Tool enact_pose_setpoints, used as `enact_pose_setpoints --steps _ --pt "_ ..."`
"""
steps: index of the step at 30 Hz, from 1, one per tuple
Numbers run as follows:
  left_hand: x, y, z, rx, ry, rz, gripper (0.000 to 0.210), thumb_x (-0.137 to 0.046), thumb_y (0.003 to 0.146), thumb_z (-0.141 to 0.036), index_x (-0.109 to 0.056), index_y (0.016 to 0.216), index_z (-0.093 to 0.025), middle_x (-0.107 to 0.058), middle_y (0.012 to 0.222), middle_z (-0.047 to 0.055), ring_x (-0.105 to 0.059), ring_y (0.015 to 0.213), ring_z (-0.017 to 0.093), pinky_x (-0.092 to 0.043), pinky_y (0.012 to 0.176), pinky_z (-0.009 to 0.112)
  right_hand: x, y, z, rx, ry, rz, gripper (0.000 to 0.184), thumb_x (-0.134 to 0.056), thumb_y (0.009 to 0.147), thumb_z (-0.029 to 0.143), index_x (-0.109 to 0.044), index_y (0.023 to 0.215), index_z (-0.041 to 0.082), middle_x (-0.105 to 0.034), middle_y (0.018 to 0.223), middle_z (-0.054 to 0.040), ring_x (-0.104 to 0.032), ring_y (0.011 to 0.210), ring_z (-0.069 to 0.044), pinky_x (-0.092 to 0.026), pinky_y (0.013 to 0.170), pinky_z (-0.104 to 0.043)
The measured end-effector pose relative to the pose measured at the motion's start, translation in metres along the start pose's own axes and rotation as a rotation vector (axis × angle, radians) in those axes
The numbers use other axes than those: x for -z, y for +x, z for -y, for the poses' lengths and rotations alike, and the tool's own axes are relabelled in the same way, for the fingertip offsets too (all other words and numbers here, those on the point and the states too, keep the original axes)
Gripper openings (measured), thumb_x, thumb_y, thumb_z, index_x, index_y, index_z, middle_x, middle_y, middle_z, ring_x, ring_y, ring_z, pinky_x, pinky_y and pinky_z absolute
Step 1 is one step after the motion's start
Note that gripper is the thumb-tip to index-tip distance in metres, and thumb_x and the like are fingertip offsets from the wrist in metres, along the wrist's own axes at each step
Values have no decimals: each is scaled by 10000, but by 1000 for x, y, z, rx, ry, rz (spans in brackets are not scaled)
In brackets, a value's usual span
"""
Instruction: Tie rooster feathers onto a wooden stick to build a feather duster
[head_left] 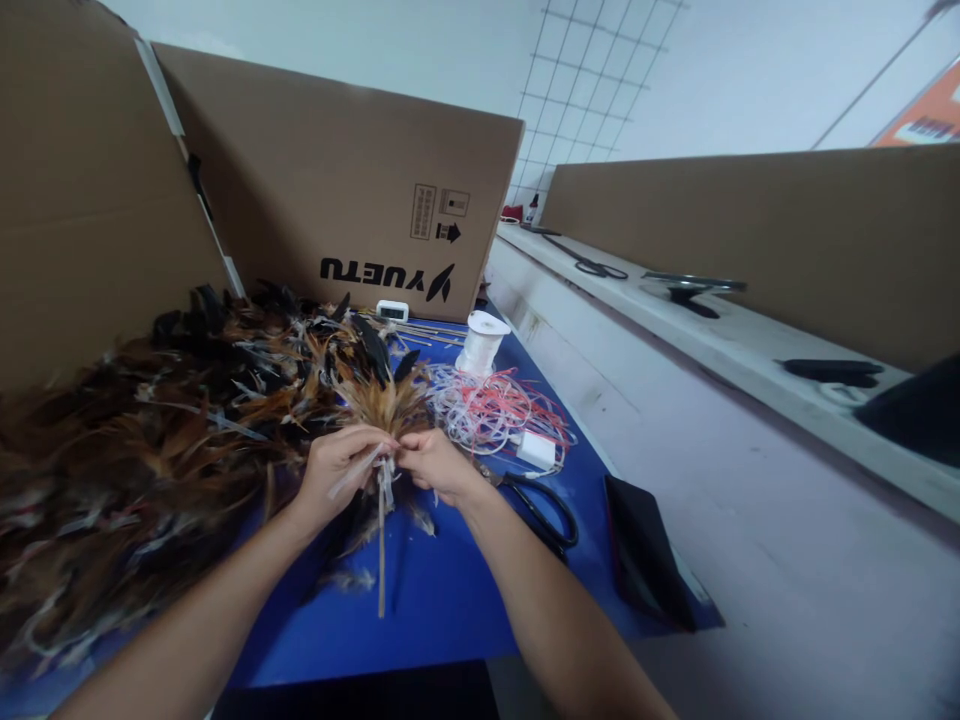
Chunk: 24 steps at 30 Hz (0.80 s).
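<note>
Both hands meet at the base of a brown feather bundle, whose plumes fan upward over a thin stick pointing down toward me. My left hand pinches the bundle's base, where a whitish strip trails from the fingers. From the other side, my right hand has its thumb and fingertips closed at the same spot. What exactly sits between the right fingertips is too small to make out. Scissors with black handles lie partly behind my right wrist.
A heap of loose brown and black feathers covers the table's left side. Red and white strings, a white plug adapter and a white spool lie to the right. A black wallet-like case sits near the blue table's right edge. Cardboard stands behind.
</note>
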<state>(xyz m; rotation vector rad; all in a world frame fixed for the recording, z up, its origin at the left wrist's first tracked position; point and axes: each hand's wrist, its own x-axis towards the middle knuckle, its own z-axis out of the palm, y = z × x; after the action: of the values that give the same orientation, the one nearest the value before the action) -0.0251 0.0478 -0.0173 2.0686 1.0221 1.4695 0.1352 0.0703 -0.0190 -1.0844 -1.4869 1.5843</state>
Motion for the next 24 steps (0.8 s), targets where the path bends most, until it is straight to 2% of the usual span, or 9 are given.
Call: enact_pose_setpoints --steps 6,10,17,20,24 --pt "-5 4 2 21 85 70 169 -558 828 -210 -694 734 -170 -667 647 22 -610 592 112 -450 558 188 2 11 -20 111 -311 -77 177 -596 631 258 -527 520 139 -366 502 69 -328 497 -54 -270 479 -181" --pt "-8 3 8 90 131 108 179 -551 825 -203 -709 742 -182 -672 654 13 -607 598 112 -444 564 185 5 13 -24 114 -459 -88 136 -587 626 219 -555 520 140 -363 498 64 -365 538 -75 -269 499 -186" --pt "-8 0 19 251 141 179 145 -594 780 -252 -720 730 -200 -715 707 4 -635 632 130 -454 599 197 10 3 -9 83 -613 -57 200 -596 670 215 -531 495 145 -324 474 73 -317 501 -67 -231 490 -200" --pt "-8 0 20 358 107 207 113 -601 756 -262 -689 775 -194 -705 686 -9 -632 616 130 -451 581 199 12 0 -5 78 -638 -46 140 -589 695 201 -599 567 145 -434 495 65 -380 510 -70 -272 515 -197" --pt "-7 -1 22 438 23 196 118 -616 729 -260 -557 811 -198 -624 603 -53 -590 541 109 -421 503 183 15 -2 -2 89 -584 -23 107 -572 708 158 -668 662 154 -634 655 10 -524 613 -101 -366 604 -208"
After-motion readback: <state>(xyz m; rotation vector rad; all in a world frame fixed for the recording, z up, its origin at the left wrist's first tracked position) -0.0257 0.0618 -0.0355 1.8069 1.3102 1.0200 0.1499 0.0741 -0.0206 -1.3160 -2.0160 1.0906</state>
